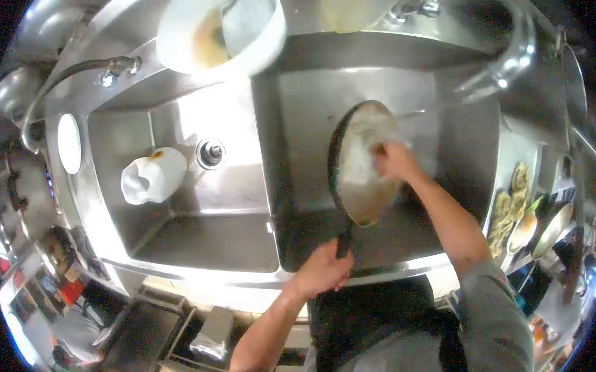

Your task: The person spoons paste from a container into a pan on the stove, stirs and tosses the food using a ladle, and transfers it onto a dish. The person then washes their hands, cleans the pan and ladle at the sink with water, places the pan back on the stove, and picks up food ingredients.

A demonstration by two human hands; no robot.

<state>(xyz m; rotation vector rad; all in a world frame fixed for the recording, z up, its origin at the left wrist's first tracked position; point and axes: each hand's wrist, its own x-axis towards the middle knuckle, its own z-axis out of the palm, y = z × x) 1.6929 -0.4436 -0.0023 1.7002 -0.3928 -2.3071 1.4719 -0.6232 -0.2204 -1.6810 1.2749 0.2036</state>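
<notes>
A dark-rimmed frying pan (374,198) is tilted over the right sink basin (300,104), with whitish suds or water across its inside. My left hand (323,270) is closed around the pan's black handle (344,243), near the basin's front edge. Inside the pan, my right hand (395,161) has its fingers curled together against the surface. Something small and brownish shows at those fingertips, but blur hides what it is.
A white container (164,177) lies in the left basin beside the drain (210,152). Behind the divider stands a white bucket (167,51). Faucets (525,42) rise at both rear sides. On the right ledge are a crumpled cloth (508,214) and a spoon (522,232).
</notes>
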